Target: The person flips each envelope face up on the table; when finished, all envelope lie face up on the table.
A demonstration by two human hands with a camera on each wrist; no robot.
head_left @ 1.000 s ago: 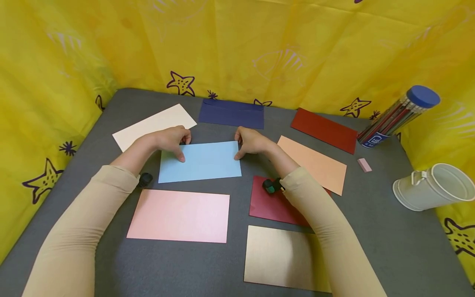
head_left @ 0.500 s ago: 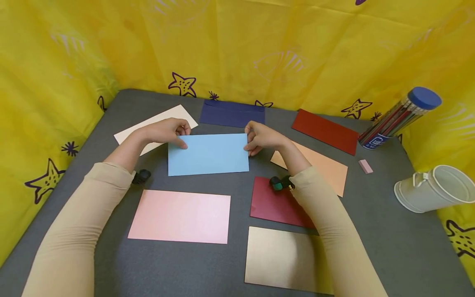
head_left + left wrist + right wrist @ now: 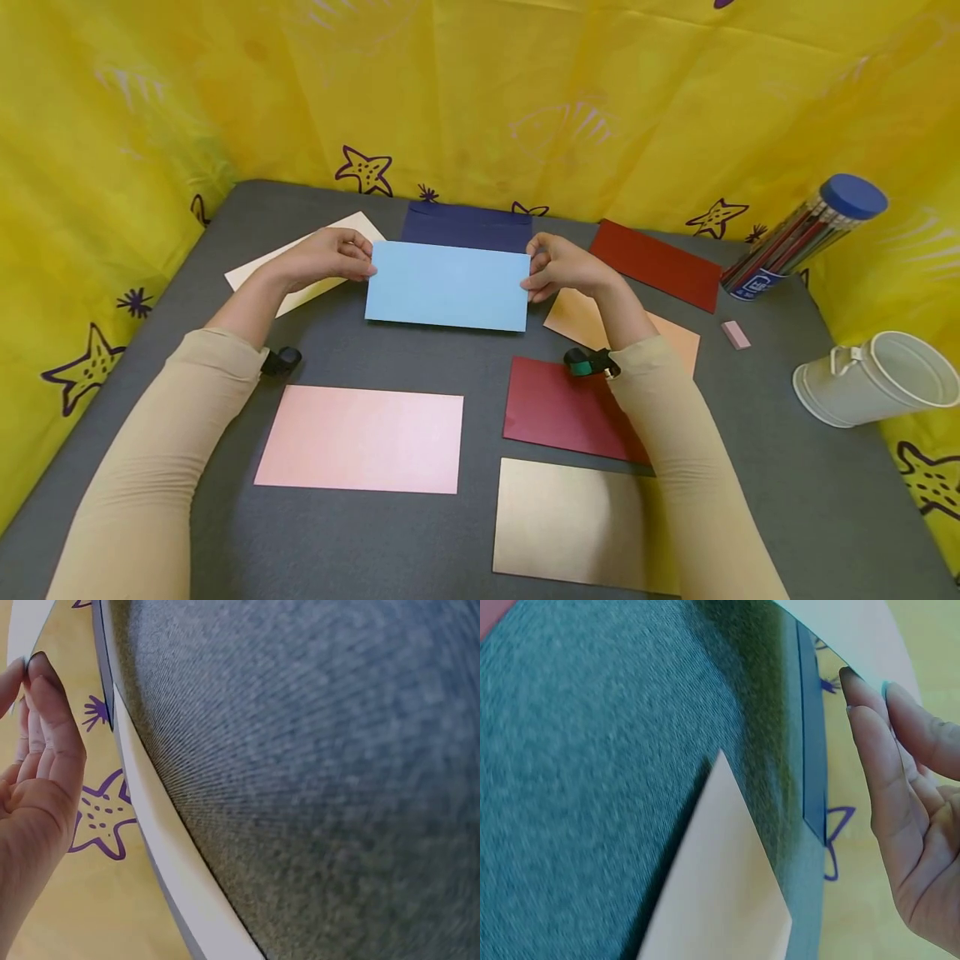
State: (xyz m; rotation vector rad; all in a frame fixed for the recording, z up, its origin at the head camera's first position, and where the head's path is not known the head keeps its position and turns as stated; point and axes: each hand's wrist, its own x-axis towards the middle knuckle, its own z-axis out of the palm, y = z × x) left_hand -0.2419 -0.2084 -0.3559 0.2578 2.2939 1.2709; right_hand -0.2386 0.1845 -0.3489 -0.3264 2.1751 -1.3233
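Note:
A light blue envelope (image 3: 447, 285) hangs a little above the grey table (image 3: 390, 362), in front of a navy envelope (image 3: 465, 225). My left hand (image 3: 366, 258) pinches its left short edge and my right hand (image 3: 532, 273) pinches its right short edge. In the left wrist view the left hand's fingers (image 3: 45, 735) pinch the envelope's corner (image 3: 26, 622) between thumb and fingertips. The right wrist view has the right hand's fingers (image 3: 885, 772) on the envelope's edge (image 3: 847, 630), above the navy envelope (image 3: 810, 750) and a peach envelope (image 3: 712, 885).
More envelopes lie flat around: cream (image 3: 300, 250), red-brown (image 3: 656, 262), peach (image 3: 667, 342), dark red (image 3: 558, 408), pink (image 3: 360, 437), gold (image 3: 570, 521). At the right are a pencil tube (image 3: 806, 233), a pink eraser (image 3: 736, 334) and a tipped white cup (image 3: 870, 379). Yellow cloth walls surround the table.
Both hands have lifted the light blue envelope off the table and carried it away from me and to the right, toward the navy envelope.

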